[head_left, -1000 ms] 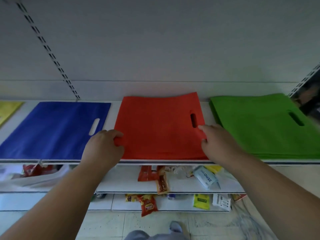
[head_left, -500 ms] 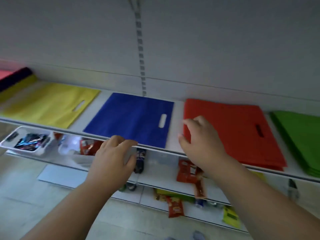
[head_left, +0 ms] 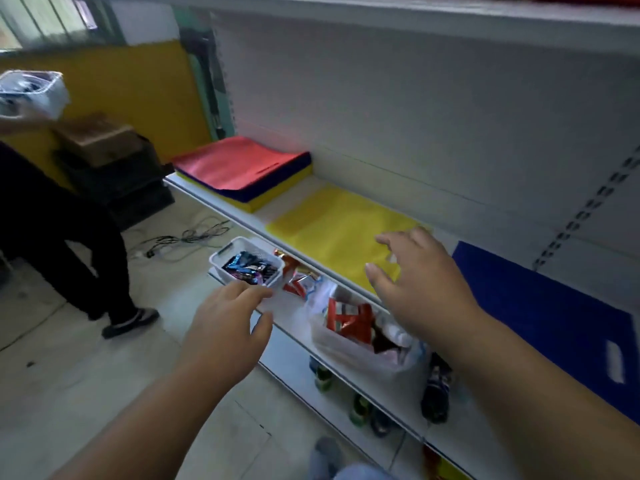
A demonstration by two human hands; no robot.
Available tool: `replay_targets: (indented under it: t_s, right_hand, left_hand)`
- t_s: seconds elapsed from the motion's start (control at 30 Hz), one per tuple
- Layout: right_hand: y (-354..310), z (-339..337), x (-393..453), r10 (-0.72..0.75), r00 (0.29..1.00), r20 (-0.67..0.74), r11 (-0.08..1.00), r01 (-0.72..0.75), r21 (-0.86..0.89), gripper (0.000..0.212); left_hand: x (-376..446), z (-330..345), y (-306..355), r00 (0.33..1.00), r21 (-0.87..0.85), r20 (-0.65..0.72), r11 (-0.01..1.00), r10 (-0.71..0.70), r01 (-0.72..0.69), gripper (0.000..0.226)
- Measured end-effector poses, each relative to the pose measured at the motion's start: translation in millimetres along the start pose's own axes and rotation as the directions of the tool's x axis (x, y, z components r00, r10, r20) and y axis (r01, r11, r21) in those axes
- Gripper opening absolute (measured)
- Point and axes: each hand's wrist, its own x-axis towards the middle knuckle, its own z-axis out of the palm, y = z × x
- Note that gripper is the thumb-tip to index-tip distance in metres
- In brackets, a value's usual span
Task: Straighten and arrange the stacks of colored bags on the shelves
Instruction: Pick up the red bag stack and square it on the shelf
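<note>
A yellow stack of bags lies flat on the white shelf, with a blue stack to its right. Farther left sits a thick mixed pile, red on top of blue and yellow. My right hand hovers over the near right corner of the yellow stack, fingers spread and holding nothing. My left hand is lower, in front of the shelf below, fingers relaxed and empty.
On the lower shelf stand a white basket of wrapped snacks and a clear bin of red packets. Another person in dark clothes stands at left, near a cardboard box and floor cables.
My view and both hands have swung left, away from the red and blue stacks toward the yellow one. Both hands let go of the red stack and are now empty.
</note>
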Motion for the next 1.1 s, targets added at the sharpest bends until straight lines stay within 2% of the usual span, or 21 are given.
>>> replay_targets:
  t_s: [0.37,0.47,0.67,0.83,0.97,1.1]
  right_hand:
    - [-117.2,99.3,196.3,-0.154,0.985,0.081,0.987,0.149,0.063,0.046]
    - [-139.6,124.7,230.4,-0.142,0.987,0.073,0.989,0.139,0.045,0.045]
    - [-162.6,172.3,286.0,0.115,0.992,-0.046,0.993,-0.117,-0.034,0.04]
    - [-185.6,188.0,310.1,0.363,0.919,-0.152,0.925,-0.375,-0.066,0.036]
    - [-199.2,203.8,307.8,0.466,0.871,-0.155,0.872,-0.482,-0.091,0.036]
    - [-202.7,230.9,306.0,0.544,0.833,-0.098,0.817,-0.553,-0.165,0.044]
  left_hand:
    - [107.3,-55.7,-146.8,0.972,0.066,-0.135,0.977,-0.193,0.203,0.027]
    - [138.5,-55.3,-192.6,0.972,0.036,-0.128,0.979,-0.195,0.201,0.029]
    - [245.5,-44.5,-295.1,1.0,0.012,-0.03,1.0,-0.005,0.005,0.03]
    - [324.7,-56.8,-351.1,0.988,0.012,0.084,0.991,0.133,-0.134,0.03]
    - [363.5,-59.7,-364.0,0.972,-0.096,0.102,0.975,0.21,-0.201,0.028]
    - [392.2,-48.4,-373.9,0.968,-0.125,0.119,0.97,0.221,-0.206,0.034]
